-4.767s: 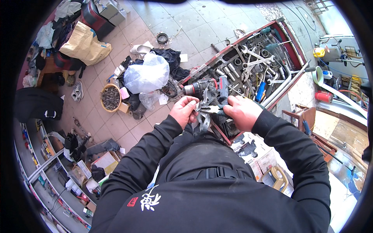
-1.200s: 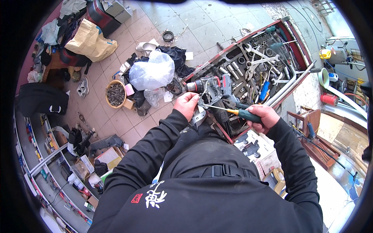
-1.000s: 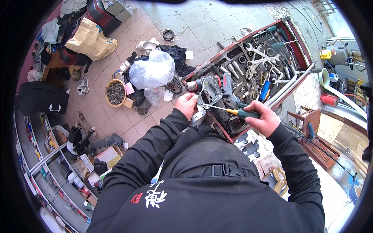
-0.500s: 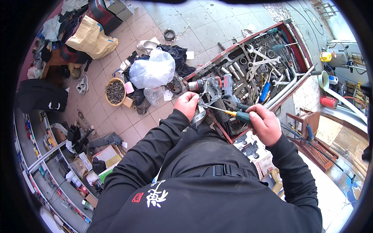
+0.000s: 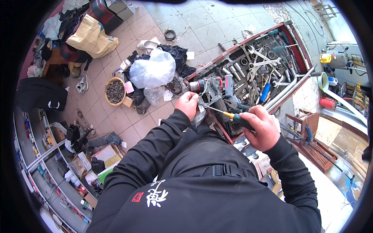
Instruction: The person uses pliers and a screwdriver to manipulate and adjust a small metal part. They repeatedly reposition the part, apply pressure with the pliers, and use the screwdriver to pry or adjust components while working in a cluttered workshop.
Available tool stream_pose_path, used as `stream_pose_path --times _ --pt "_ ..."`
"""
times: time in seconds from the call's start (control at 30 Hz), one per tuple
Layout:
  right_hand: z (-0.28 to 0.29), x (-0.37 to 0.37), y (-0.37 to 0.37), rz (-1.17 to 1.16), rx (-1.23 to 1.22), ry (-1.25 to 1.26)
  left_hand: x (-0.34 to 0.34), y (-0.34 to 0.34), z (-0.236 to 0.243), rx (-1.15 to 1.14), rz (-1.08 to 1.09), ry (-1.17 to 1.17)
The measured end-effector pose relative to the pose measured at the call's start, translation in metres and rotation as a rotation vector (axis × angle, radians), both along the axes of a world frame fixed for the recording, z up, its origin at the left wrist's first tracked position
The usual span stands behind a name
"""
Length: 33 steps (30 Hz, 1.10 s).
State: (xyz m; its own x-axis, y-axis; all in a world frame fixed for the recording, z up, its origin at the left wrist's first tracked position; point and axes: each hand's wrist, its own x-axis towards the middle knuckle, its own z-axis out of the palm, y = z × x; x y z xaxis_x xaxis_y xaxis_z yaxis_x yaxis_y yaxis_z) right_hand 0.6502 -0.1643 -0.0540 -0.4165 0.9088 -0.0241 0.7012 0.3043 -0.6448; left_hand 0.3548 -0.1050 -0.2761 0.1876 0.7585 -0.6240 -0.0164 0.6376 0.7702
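My right hand (image 5: 261, 127) is wrapped round the dark green and yellow handle of a screwdriver (image 5: 228, 114). The shaft slants up to the left, its tip at a silver metal part (image 5: 199, 115) beside my left fingers. My left hand (image 5: 187, 105) is closed in a pinch at the edge of that part; its exact kind and what lies between the fingertips are hidden. Just beyond both hands lies a red and black power tool (image 5: 200, 85), partly wrapped in clear plastic, at the near end of the tool tray.
A long red-edged tray (image 5: 206, 70) holds wrenches (image 5: 257, 66), sockets and a blue-handled tool (image 5: 265, 92). Left of it are a clear plastic bag (image 5: 152, 70) and a round bowl of screws (image 5: 115, 91) on the tiled floor. Shelves (image 5: 54, 174) stand at the lower left.
My right hand has moved slightly left and down along the screwdriver, its fingers now covering more of the handle. My left hand stays almost where it was.
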Motion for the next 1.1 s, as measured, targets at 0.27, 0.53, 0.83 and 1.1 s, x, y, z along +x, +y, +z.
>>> stream_pose_path --times 0.27,0.53,0.83,1.1 --pt "-0.029 0.002 -0.035 -0.148 -0.19 -0.074 0.011 -0.012 -0.021 -0.082 0.086 -0.015" --pt "-0.095 -0.023 -0.055 -0.601 -0.738 0.255 0.017 -0.016 0.0 -0.239 0.153 -0.109" --pt "-0.122 -0.107 -0.013 -0.996 -1.134 0.856 0.035 -0.038 0.004 -0.156 0.191 -0.198" --pt "-0.108 -0.111 -0.015 -1.036 -1.12 0.881 0.039 -0.037 -0.003 0.046 0.052 0.238"
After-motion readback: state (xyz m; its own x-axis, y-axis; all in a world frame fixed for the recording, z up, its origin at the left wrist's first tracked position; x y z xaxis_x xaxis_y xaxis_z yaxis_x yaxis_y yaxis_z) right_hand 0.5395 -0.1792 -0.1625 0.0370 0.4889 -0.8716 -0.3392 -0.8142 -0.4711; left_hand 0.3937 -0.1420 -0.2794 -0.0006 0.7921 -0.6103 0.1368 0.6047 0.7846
